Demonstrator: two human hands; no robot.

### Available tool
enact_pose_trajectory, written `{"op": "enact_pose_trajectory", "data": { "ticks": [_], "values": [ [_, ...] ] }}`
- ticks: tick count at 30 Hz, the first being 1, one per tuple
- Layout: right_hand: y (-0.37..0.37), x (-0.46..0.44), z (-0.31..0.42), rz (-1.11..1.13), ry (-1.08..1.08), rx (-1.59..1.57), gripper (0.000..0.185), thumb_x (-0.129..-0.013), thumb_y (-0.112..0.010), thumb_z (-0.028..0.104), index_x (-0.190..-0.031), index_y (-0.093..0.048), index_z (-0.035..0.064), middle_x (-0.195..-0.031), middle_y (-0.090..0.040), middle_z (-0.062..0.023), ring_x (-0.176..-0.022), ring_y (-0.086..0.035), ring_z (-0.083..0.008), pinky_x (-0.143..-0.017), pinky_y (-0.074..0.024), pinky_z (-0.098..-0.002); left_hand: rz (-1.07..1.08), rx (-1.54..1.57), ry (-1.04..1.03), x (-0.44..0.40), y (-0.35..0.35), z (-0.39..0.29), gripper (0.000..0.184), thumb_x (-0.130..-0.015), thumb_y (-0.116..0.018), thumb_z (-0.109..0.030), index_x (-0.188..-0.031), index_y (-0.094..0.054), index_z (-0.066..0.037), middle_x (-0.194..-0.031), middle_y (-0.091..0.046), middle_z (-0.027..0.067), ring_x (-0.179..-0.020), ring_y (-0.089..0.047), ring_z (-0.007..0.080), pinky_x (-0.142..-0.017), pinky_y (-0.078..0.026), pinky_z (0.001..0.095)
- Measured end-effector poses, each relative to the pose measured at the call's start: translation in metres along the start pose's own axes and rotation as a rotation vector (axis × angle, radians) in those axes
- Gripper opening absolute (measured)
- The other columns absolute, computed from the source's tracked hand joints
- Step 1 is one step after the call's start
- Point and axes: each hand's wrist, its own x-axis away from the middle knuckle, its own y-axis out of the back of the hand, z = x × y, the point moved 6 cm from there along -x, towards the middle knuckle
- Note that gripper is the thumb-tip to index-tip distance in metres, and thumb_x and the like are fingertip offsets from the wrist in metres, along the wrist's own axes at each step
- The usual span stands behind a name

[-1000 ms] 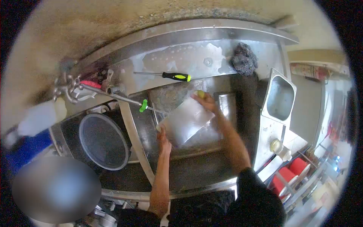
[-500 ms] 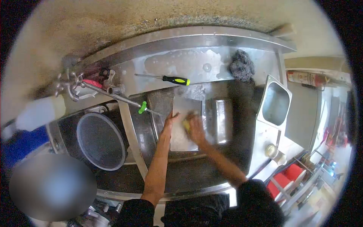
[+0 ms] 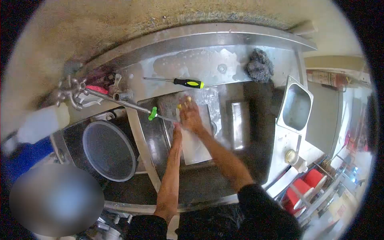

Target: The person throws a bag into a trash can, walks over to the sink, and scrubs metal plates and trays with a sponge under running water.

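A flat rectangular metal sheet lies tilted in the sink basin. My left hand grips its left edge, with the thumb side toward the tap's water. On the sheet's far left part, my right hand presses down, its fingers closed over a yellow sponge that is mostly hidden under them. Beside the left hand, a thin stream of water leaves the tap spout's green clip.
On the back ledge lie a screwdriver and a dark metal scourer. A round grey tray leans in the left basin. A steel pan stands on the right. A plastic jug is at the far left.
My right hand has moved from the middle of the sheet to its far left part, taking the sponge along. The sheet has turned slightly. The left hand keeps its edge.
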Motion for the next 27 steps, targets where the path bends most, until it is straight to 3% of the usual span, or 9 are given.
{"op": "enact_pose_trajectory", "data": {
  "ticks": [5, 7, 11, 15, 17, 21, 22, 25, 27],
  "values": [
    [-0.042, 0.015, 0.017, 0.259, 0.499, -0.009, 0.070, -0.076, -0.061, 0.027, -0.136, -0.035, 0.0026, -0.143, -0.031, -0.0189, -0.134, -0.026, -0.0337, -0.108, -0.0230, -0.0445, 0.216, 0.499, 0.093, 0.024, -0.034, -0.011, 0.056, -0.093, -0.043, -0.048, -0.138, -0.034, -0.016, -0.132, -0.046, 0.0046, -0.121, -0.043, 0.0224, -0.098, -0.039, 0.0400],
    [-0.021, 0.002, -0.014, 0.033, -0.007, 0.100, 0.072, -0.075, -0.061, 0.024, -0.136, -0.032, -0.0013, -0.143, -0.030, -0.0213, -0.133, -0.027, -0.0338, -0.108, -0.0239, -0.0428, 0.088, 0.533, 0.019, 0.024, -0.056, -0.027, 0.050, -0.095, -0.044, -0.040, -0.136, -0.037, -0.013, -0.126, -0.050, 0.0059, -0.115, -0.047, 0.0227, -0.095, -0.041, 0.0409],
    [0.005, 0.028, -0.019, -0.138, -0.230, -0.210, 0.054, -0.087, -0.048, 0.012, -0.138, -0.032, 0.0016, -0.142, -0.032, -0.0215, -0.128, -0.034, -0.0392, -0.109, -0.0243, -0.0421, -0.019, 0.249, -0.169, -0.011, -0.050, -0.010, 0.032, -0.097, -0.042, -0.025, -0.118, -0.052, -0.004, -0.109, -0.059, 0.0108, -0.101, -0.058, 0.0236, -0.088, -0.048, 0.0345],
    [0.001, 0.082, -0.019, 0.351, 0.325, -0.242, 0.040, -0.096, -0.036, 0.021, -0.129, -0.044, 0.0002, -0.133, -0.043, -0.0238, -0.127, -0.036, -0.0336, -0.107, -0.0265, -0.0409, -0.004, 0.715, -0.187, 0.011, -0.038, -0.028, 0.024, -0.091, -0.046, -0.011, -0.113, -0.053, -0.004, -0.107, -0.059, 0.0118, -0.099, -0.059, 0.0242, -0.081, -0.053, 0.0412],
    [0.023, 0.084, -0.053, 0.090, -0.306, -0.616, 0.042, -0.096, -0.040, 0.018, -0.135, -0.036, 0.0039, -0.143, -0.032, -0.0180, -0.130, -0.033, -0.0335, -0.109, -0.0268, -0.0426, -0.281, 0.603, -0.148, 0.014, -0.030, -0.026, 0.025, -0.094, -0.047, -0.018, -0.113, -0.053, -0.002, -0.105, -0.060, 0.0117, -0.095, -0.060, 0.0246, -0.079, -0.053, 0.0411],
    [0.039, 0.113, -0.007, 0.609, -0.308, -0.592, 0.049, -0.100, -0.025, 0.028, -0.140, -0.025, 0.0012, -0.148, -0.021, -0.0175, -0.134, -0.027, -0.0284, -0.111, -0.0259, -0.0378, -0.258, 0.551, -0.327, 0.023, -0.029, -0.046, 0.032, -0.095, -0.049, -0.027, -0.113, -0.053, -0.001, -0.106, -0.060, 0.0113, -0.091, -0.060, 0.0242, -0.077, -0.052, 0.0404],
    [0.002, 0.145, -0.054, 0.162, -0.441, -1.303, 0.048, -0.100, -0.021, 0.029, -0.140, -0.027, 0.0030, -0.147, -0.023, -0.0165, -0.134, -0.028, -0.0288, -0.110, -0.0276, -0.0380, -0.335, 0.573, -0.280, 0.035, -0.026, -0.052, 0.035, -0.094, -0.050, -0.030, -0.112, -0.053, 0.000, -0.106, -0.060, 0.0108, -0.090, -0.060, 0.0234, -0.077, -0.051, 0.0389],
    [-0.015, 0.199, -0.086, 0.274, 0.074, -0.145, 0.043, -0.099, -0.028, 0.023, -0.136, -0.036, 0.0017, -0.145, -0.028, -0.0159, -0.133, -0.030, -0.0281, -0.109, -0.0292, -0.0385, -0.519, 0.206, -0.363, 0.057, -0.022, -0.081, 0.045, -0.090, -0.056, -0.040, -0.106, -0.057, 0.002, -0.098, -0.061, 0.0126, -0.085, -0.059, 0.0223, -0.073, -0.049, 0.0344],
    [-0.013, 0.236, -0.067, 0.320, 0.094, -0.048, 0.041, -0.095, -0.034, 0.015, -0.133, -0.040, 0.0024, -0.141, -0.035, -0.0164, -0.128, -0.038, -0.0290, -0.106, -0.0336, -0.0386, -0.351, 0.236, -0.327, 0.022, -0.001, -0.045, 0.049, -0.088, -0.058, -0.043, -0.103, -0.056, 0.003, -0.095, -0.060, 0.0125, -0.083, -0.058, 0.0230, -0.071, -0.049, 0.0338]
  ]
}}
